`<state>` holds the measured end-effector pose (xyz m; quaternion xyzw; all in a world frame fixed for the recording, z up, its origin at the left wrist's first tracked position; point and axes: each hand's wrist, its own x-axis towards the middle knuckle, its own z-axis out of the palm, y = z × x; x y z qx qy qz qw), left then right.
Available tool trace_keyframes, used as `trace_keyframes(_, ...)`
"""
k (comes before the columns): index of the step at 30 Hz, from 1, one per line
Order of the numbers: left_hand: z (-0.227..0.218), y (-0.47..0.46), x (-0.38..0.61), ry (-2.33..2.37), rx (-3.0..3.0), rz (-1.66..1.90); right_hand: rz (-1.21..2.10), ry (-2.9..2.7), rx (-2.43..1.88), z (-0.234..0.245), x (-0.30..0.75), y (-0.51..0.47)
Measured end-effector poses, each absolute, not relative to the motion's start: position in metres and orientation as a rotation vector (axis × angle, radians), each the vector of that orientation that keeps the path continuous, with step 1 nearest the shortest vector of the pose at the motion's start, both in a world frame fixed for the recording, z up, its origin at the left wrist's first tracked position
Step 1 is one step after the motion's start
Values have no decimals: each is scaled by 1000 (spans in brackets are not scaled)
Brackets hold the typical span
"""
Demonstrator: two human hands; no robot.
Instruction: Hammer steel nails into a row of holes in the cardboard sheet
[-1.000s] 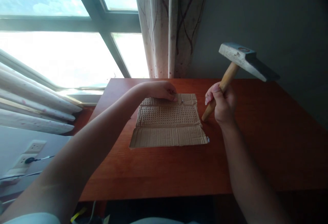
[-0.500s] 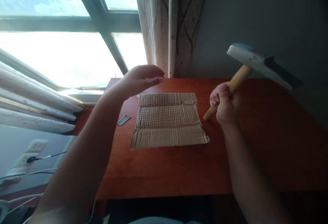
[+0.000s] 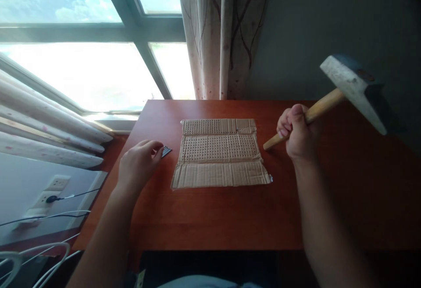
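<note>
My right hand (image 3: pixel 301 132) is wrapped around the wooden handle of a hammer (image 3: pixel 353 84), raised above the right side of the table. The hammer's metal head points up and to the right. On the table's left side, my left hand (image 3: pixel 141 160) has its thumb and index fingertips drawn together at a small row of dark nails (image 3: pixel 166 151). The fingers cover part of the nails, so whether one is pinched is hidden. Between the hands lies a flattened piece of cardboard (image 3: pixel 220 174), its upper two panels marked with rows of small dark dots.
The reddish wooden table (image 3: pixel 210 222) reaches the grey wall (image 3: pixel 302 37) at the back. Left are a bright window (image 3: pixel 82 75), curtains (image 3: pixel 207 37) and a wall socket (image 3: pixel 42 200) with a black plug. Cables (image 3: pixel 49 246) hang at the lower left.
My left hand has come down from above the cardboard's far left corner to the nails. The hammer has shifted right and its head has tipped further over to the right.
</note>
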<state>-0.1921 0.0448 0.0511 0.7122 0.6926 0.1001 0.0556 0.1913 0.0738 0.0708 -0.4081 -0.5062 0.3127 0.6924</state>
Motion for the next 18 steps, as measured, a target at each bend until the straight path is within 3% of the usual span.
trace_keyframes(7, 49, 40, -178, 2153, 2425, 5, 713, -1063, -883, 68, 192, 76)
trace_keyframes(18, 45, 41, -175, 2135, 2439, -101, 678, -1061, -905, 69, 195, 78)
